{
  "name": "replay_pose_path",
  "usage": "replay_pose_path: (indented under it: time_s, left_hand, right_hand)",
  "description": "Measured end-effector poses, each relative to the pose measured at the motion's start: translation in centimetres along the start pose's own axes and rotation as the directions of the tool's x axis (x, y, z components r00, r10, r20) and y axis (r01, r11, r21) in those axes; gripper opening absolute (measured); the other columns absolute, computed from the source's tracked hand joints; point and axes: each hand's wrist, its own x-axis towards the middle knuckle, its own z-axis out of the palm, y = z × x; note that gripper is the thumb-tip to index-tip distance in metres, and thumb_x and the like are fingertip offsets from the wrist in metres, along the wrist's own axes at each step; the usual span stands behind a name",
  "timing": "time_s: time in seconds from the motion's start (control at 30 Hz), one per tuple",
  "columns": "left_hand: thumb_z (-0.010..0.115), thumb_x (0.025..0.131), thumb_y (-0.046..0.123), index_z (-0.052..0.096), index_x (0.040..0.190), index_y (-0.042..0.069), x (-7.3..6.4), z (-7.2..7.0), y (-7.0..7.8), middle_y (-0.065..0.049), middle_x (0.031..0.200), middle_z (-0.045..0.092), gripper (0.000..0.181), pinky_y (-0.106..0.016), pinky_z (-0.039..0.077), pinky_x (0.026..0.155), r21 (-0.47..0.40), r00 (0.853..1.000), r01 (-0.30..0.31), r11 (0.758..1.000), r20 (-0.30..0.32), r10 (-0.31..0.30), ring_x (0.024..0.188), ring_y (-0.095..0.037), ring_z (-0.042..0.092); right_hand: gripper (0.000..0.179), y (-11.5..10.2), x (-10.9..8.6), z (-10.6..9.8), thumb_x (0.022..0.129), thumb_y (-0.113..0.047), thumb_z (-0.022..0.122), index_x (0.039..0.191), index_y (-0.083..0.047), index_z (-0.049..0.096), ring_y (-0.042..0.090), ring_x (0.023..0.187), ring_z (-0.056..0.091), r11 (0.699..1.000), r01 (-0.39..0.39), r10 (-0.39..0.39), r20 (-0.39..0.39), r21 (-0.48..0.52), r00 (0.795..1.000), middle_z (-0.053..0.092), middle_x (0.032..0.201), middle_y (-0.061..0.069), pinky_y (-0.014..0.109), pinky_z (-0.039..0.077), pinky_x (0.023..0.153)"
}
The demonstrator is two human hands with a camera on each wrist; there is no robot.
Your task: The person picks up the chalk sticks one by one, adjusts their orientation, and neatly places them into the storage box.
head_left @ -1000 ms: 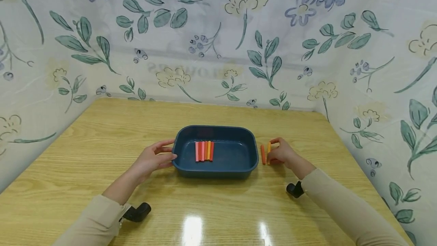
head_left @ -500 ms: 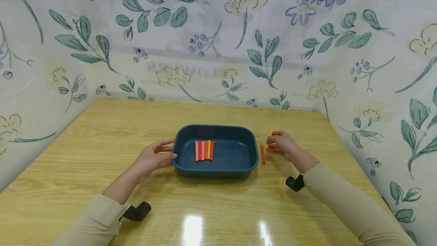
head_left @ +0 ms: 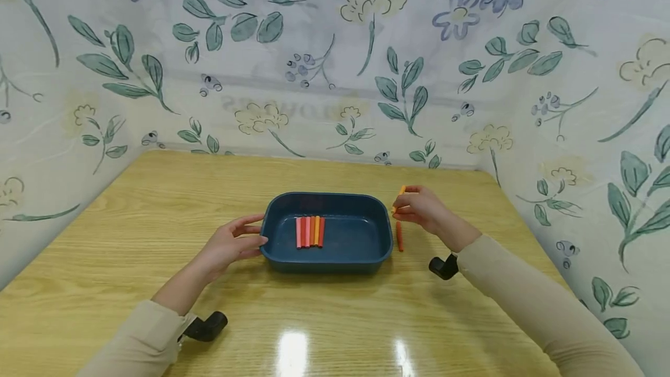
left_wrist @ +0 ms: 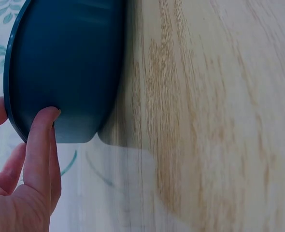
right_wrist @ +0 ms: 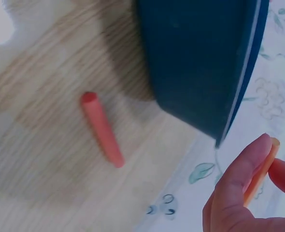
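A dark blue rectangular bin (head_left: pixel 327 266) stands on the table. My left hand (head_left: pixel 230 246) touches its left end; in the left wrist view one straight finger (left_wrist: pixel 38 145) lies along the outer wall and another meets the rim. My right hand (head_left: pixel 425 214) pinches a yellow-orange crayon-like stick (right_wrist: pixel 261 176) between thumb and fingers, raised just beyond the bin's right rim. Below that hand, a loose red-orange stick (head_left: pixel 399 236) lies on the table beside the bin. Several pink, red and orange sticks (head_left: pixel 310 232) lie side by side in the bin's left half.
The wooden table (head_left: pixel 251 319) extends around the bin. A flower-patterned cloth (head_left: pixel 314 74) hangs behind it and at both sides. A black wrist-worn device (head_left: pixel 206 326) sits below the left wrist, and a similar one (head_left: pixel 444 267) below the right.
My right hand has lifted the yellow-orange stick from beside the red-orange one and moved it up and left, close to the bin's rim. The left hand keeps its place on the bin.
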Motion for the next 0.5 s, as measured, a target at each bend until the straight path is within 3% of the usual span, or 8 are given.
replay_pose_path:
  time_s: [0.33,0.5]
  left_hand:
    - [0.063,0.088,0.008,0.031,0.142,-0.001,0.1,-0.2,0.1,-0.029,0.128,0.038,0.064,-0.038,0.052,0.082,-0.001,1.000,-0.012,1.000,0.008,0.012,0.092,-0.020,0.061]
    - [0.064,0.088,0.008,0.031,0.142,-0.002,-0.1,-0.1,0.1,-0.029,0.129,0.038,0.064,-0.038,0.052,0.082,-0.004,1.000,-0.007,1.000,0.010,0.007,0.091,-0.018,0.061]
  right_hand:
    - [0.067,-1.5,0.5,3.4,0.087,0.006,0.054,0.142,0.000,0.016,0.020,0.070,0.061,0.999,-0.030,0.031,0.057,-0.026,0.998,0.049,0.105,0.021,0.037,0.051,0.084]
    - [0.063,-1.7,0.9,5.2,0.089,0.005,0.054,0.140,0.002,0.019,0.022,0.076,0.062,0.997,-0.030,0.040,0.134,-0.077,0.990,0.052,0.107,0.023,0.042,0.046,0.090]
